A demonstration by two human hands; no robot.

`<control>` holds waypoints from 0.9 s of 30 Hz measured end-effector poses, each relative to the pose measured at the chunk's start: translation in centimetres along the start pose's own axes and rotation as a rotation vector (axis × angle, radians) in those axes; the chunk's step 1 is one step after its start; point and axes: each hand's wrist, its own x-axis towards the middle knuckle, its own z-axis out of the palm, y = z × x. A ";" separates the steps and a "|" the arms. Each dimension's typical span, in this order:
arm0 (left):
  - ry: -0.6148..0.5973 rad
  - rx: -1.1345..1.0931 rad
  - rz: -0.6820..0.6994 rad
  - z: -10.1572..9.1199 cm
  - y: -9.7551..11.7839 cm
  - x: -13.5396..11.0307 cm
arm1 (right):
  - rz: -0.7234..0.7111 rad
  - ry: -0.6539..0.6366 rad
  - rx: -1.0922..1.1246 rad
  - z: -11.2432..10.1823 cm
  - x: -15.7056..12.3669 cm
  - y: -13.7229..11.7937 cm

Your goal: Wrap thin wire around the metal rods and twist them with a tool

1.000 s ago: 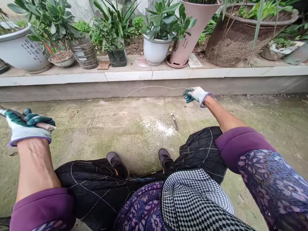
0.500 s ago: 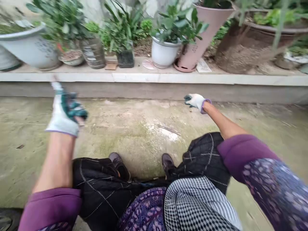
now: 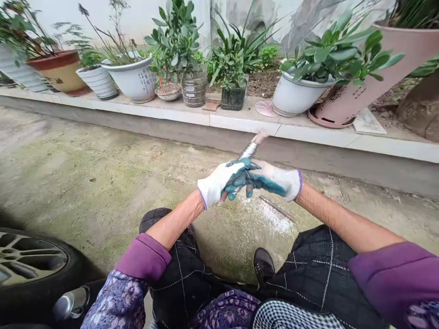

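My left hand (image 3: 219,183), in a white glove with green fingers, is closed round a wooden stick (image 3: 252,146) wound with pale thread. The stick points up and to the right above my fists. My right hand (image 3: 276,180), gloved the same way, is closed against the left one at the stick's lower end; its fingers press together where the two hands meet. Whether the right fingers pinch the thread is hidden. Both hands hover above my knees in checked black trousers.
A raised tiled ledge (image 3: 240,122) carries several potted plants, among them a white pot (image 3: 132,80) and a pink pot (image 3: 363,87). A thin metal rod (image 3: 277,209) lies on the concrete by a white patch. A car tyre (image 3: 30,267) sits at the lower left.
My hands were wide apart with a thread stretched between them; they have come together in front of me. The stick now points upward. My view has turned left.
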 end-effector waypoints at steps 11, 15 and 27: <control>0.274 0.177 -0.005 -4.8 -1.4 0.8 | 0.112 0.052 -0.154 -1.0 -4.9 -0.5; 0.322 0.276 0.035 -4.7 -1.9 1.1 | 0.005 0.147 -0.239 -0.2 -5.6 -2.1; 0.148 1.120 0.133 -3.3 -3.5 1.8 | -0.079 0.361 -0.715 -2.7 -6.2 -1.4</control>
